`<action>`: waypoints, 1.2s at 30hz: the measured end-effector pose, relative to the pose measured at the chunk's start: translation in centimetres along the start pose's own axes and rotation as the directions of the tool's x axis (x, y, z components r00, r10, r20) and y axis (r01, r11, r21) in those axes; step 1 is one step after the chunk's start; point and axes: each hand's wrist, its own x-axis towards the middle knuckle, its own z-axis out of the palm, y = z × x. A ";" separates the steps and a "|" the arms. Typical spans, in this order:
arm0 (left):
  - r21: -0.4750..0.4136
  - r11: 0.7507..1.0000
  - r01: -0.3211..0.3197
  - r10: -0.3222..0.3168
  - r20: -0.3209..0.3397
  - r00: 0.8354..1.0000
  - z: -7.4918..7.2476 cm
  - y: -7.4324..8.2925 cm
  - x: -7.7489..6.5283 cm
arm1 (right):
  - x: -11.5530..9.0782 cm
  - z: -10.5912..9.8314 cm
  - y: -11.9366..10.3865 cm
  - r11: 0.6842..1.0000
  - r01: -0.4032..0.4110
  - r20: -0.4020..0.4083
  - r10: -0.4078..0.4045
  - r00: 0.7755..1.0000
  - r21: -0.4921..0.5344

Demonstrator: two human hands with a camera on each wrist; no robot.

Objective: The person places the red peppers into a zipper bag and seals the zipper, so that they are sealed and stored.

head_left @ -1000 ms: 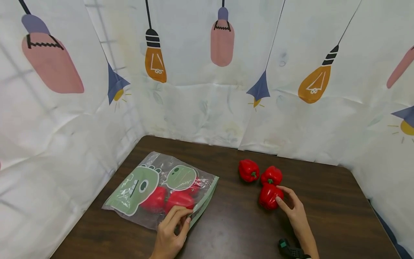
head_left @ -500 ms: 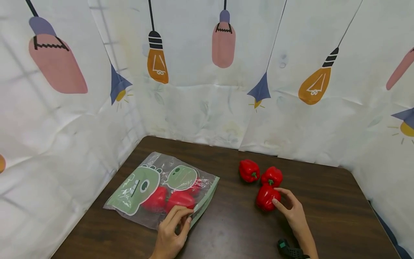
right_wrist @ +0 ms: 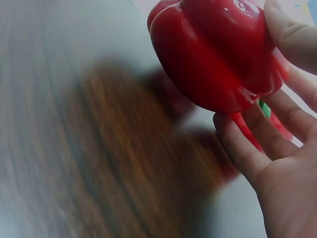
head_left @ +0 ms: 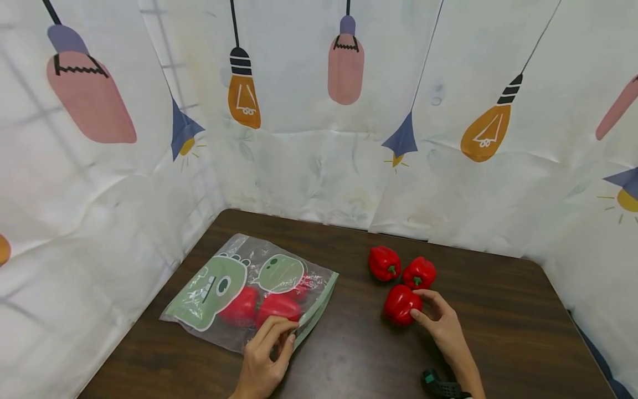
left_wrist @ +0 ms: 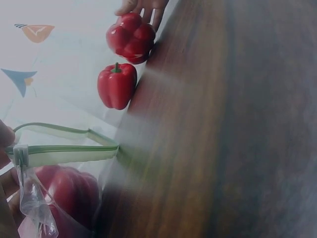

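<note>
We're prob. partway: some peppers (head_left: 240,307) in bag (head_left: 249,277), L grip (head_left: 264,353) pinching it, R grip (head_left: 442,326) holding loose pepper (head_left: 401,305), 2 others (head_left: 384,262) left.

left grip (head_left: 263,357): fingers bent, pinching with thumb | right grip (head_left: 441,326): thumb opposite the fingers, holding | right forearm (head_left: 467,372): slants up-left in head view
</note>
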 end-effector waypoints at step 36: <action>0.024 1.000 0.009 -0.008 -0.038 0.999 0.1 -0.1 -0.1 | 0.1 9.0 -3.1 0.955 0.097 0.292 -0.181 0.939 0.281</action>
